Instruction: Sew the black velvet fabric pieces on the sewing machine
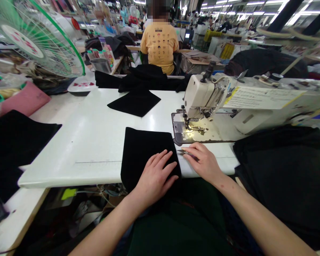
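A black fabric piece lies over the front edge of the white sewing table, its lower end hanging toward my lap. My left hand rests flat on its right part, fingers stretched out. Just right of the fabric, my right hand is closed around small thread snips, their pointed blades turned left toward the fabric's edge. Behind the right hand stands the sewing machine, with its needle and presser foot above a worn metal plate. No fabric shows under the foot.
Another black piece lies farther back, before a heap of black cloth. Dark fabric is piled at right and left. A green-rimmed fan stands at upper left. A person in a yellow shirt sits ahead, back turned.
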A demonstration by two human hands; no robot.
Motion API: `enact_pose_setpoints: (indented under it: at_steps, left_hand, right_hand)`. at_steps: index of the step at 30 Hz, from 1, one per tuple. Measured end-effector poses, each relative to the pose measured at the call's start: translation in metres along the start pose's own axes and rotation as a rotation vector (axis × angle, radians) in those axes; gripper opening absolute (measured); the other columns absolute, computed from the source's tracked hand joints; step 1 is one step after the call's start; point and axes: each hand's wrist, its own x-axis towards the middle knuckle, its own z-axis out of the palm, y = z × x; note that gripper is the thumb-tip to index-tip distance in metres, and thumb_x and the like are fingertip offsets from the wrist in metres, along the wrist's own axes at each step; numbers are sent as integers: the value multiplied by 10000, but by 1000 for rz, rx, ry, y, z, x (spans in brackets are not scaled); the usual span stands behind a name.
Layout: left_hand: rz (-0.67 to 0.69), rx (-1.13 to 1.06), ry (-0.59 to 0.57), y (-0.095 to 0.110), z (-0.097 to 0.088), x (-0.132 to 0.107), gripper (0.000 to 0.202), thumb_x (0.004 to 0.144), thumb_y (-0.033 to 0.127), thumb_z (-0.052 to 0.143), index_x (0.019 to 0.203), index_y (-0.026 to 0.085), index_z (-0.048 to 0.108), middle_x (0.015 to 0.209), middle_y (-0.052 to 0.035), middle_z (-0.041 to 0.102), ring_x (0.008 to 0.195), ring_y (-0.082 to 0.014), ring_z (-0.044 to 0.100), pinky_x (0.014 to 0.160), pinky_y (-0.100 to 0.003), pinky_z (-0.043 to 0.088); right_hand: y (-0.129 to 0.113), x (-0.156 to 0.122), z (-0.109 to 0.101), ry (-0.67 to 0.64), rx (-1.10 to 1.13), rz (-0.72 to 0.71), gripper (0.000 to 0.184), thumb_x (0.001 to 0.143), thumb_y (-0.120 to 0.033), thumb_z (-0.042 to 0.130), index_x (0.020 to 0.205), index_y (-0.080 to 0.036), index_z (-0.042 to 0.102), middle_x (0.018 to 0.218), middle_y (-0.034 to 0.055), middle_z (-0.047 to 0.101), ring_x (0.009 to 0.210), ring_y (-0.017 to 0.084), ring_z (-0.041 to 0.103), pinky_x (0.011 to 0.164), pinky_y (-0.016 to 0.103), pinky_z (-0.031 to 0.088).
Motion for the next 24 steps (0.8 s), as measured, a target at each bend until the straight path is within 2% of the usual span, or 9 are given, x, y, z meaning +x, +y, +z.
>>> enact_pose_setpoints:
  at_steps: [18, 24]
  left_hand:
    - [18, 2, 15, -1, 1, -1, 358, 923, 313, 619, 1256, 186, 645, 1473, -164, 531, 1399, -340, 447, 1104, -558, 421]
    - [23, 6, 4, 1, 1, -4, 360, 926, 316, 610, 1261, 186, 639, 1482, -158, 524, 1408, -344, 434, 1107, -562, 418]
  right_hand:
    - [-1, 3, 3, -24, -13, -59, 218, 976, -260, 564, 1135, -234, 711, 962, 69, 668, 909, 233, 628, 809, 398, 534]
    - [-2, 4, 5, -20, -10, -56, 215, 1003, -256, 523, 1094, -231, 716, 923, 64, 664, 893, 225, 618, 804, 388, 522]
